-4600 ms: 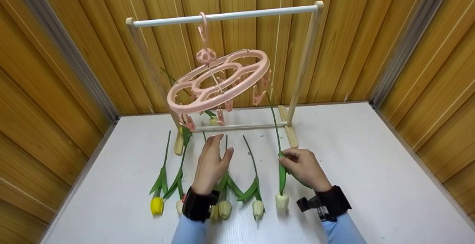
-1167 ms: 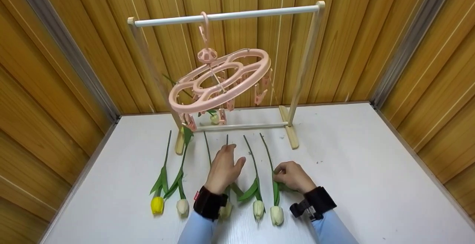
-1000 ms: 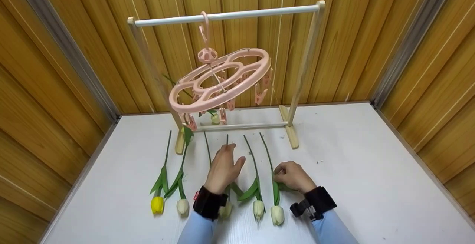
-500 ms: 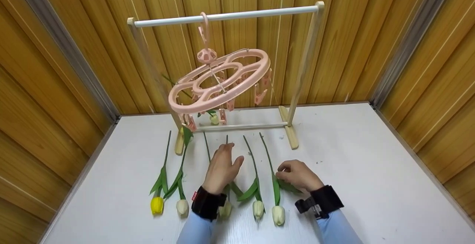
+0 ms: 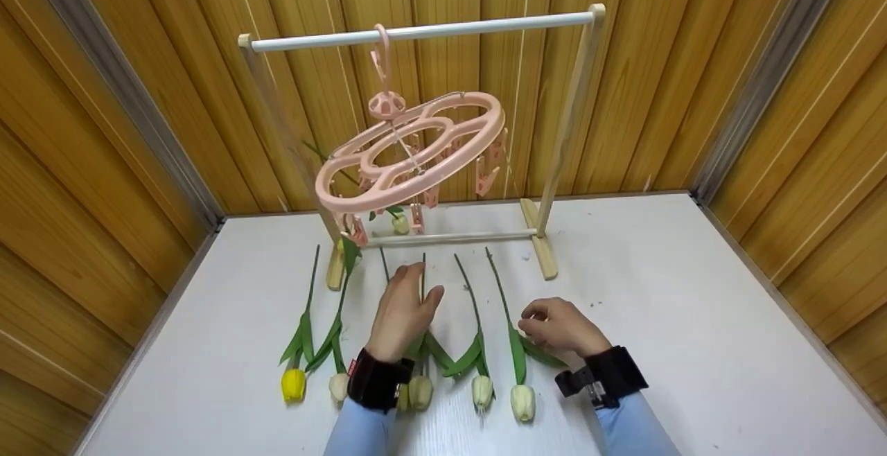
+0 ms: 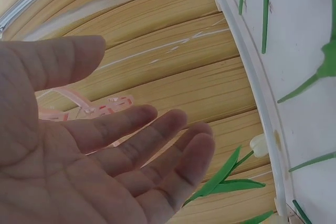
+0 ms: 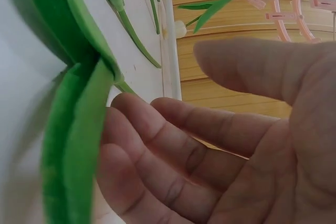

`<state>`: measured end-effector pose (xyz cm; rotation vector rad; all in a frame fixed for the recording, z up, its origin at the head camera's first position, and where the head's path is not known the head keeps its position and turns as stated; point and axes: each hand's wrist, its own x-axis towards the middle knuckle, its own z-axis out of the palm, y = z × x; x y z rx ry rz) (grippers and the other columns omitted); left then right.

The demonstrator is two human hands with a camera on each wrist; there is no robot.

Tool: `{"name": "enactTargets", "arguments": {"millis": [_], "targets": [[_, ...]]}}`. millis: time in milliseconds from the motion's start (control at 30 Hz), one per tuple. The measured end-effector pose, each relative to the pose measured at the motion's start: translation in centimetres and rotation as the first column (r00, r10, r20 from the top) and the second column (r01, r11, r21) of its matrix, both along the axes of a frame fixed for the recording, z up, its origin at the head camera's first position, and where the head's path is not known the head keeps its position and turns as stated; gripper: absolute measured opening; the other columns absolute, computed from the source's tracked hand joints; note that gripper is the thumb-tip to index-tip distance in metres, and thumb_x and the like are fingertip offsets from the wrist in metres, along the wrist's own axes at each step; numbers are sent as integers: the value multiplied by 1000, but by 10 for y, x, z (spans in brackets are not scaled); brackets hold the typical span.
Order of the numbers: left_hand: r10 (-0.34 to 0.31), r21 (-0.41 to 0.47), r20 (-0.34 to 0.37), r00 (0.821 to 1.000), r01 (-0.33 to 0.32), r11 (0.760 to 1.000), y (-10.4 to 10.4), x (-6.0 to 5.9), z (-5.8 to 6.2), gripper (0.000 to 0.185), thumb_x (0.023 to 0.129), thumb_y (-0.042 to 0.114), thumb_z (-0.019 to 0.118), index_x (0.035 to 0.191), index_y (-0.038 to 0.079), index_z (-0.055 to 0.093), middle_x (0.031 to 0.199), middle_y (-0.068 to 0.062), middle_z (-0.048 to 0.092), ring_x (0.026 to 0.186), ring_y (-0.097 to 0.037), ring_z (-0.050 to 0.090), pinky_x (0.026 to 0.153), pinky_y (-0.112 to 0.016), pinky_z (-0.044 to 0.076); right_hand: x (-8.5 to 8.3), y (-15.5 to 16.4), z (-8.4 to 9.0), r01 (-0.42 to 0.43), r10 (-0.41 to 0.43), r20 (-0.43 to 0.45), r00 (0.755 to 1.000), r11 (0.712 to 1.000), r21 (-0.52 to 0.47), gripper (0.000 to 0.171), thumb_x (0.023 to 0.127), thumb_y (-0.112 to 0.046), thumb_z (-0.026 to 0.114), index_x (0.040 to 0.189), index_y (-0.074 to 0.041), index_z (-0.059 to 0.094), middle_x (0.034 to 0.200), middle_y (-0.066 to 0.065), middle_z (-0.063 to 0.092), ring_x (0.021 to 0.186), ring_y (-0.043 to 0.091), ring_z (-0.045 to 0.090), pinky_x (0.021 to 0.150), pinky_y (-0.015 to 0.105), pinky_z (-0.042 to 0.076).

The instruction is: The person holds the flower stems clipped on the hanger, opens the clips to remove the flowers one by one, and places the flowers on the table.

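My right hand (image 5: 565, 324) hovers just right of the rightmost white tulip (image 5: 522, 402), which lies on the table with its stem pointing away. In the right wrist view the fingers are loosely bent with nothing in the palm, and the fingertips are right by the tulip's green leaves (image 7: 79, 129). My left hand (image 5: 398, 310) is over the middle tulips, palm bare and fingers relaxed in the left wrist view. It partly hides a pale tulip (image 5: 420, 392). Another white tulip (image 5: 481, 392) lies between the hands; a yellow tulip (image 5: 293, 384) is farthest left.
A pink round clip hanger (image 5: 374, 201) hangs tilted from the white bar (image 5: 485, 25) of a wooden stand. Several pink clips (image 5: 486, 179) dangle from it, and a tulip (image 5: 400, 224) shows beneath, behind the front clips. Wood-patterned walls enclose the white table (image 5: 693, 317).
The right hand earlier held the rightmost tulip by its stem; that tulip was laid in the row and released, and the hand drew slightly right. The left hand has shifted a little left.
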<state>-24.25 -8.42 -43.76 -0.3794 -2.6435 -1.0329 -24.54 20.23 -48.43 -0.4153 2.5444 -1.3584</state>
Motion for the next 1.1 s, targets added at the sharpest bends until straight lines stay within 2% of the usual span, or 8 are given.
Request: {"name": "enactTargets", "arguments": {"millis": [167,333,467,600,767,867,1000,1100], "targets": [[19,23,16,1000,-20,1000,-7,1,5,46,99,17,67,135,-11,58,128,-30,62,120,-45,60,101,-56,48,0,2,2,-20,20,1,1000,1000,-19,29,98,-16,64,112,8,70,83,11,68,66,20,63,58,29,48],[55,56,-3,999,-54,997,-17,0,9,46,98,16,68,134,-12,58,128,-30,62,122,-45,59,102,-56,47,0,3,5,-24,25,2,1000,1000,-17,32,99,-17,63,115,9,69,87,14,68,69,23,65,59,29,48],[111,76,-10,994,-110,991,-26,0,11,46,97,15,68,133,-13,58,127,-30,62,120,-46,60,101,-57,48,2,2,9,-40,39,-7,999,999,-16,34,99,-18,64,117,10,68,91,13,69,72,27,68,61,30,51],[183,87,-2,983,-182,979,-34,-1,15,47,96,15,68,132,-13,59,126,-32,63,119,-47,61,100,-58,49,4,1,14,-52,51,-70,996,999,-12,33,99,-18,65,118,10,68,96,12,72,75,26,69,63,30,54],[295,117,18,955,-295,948,-42,-2,21,50,96,16,70,134,-14,58,129,-33,61,120,-48,60,99,-59,49,8,0,23,-50,47,-152,987,999,-19,29,101,-18,65,117,5,70,99,11,73,76,24,68,67,30,53],[345,168,-27,938,-335,927,-45,-3,23,51,93,14,72,134,-13,58,130,-33,61,121,-49,59,99,-61,47,12,-1,28,-49,43,-189,981,998,-27,27,102,-19,65,118,3,71,96,10,73,76,20,67,70,29,52],[367,283,-72,927,-334,899,-48,-3,25,55,92,13,74,138,-10,55,132,-32,58,124,-48,57,101,-62,45,17,-3,35,-33,19,-233,972,998,-60,25,102,-17,65,117,2,71,93,9,73,76,19,67,71,27,51],[364,373,-81,928,-310,874,-48,-3,26,58,93,13,75,141,-9,53,135,-31,57,128,-46,56,106,-61,43,20,-4,40,-23,1,-261,965,996,-82,23,102,-16,65,116,1,72,94,11,74,75,16,66,70,26,51]]}}
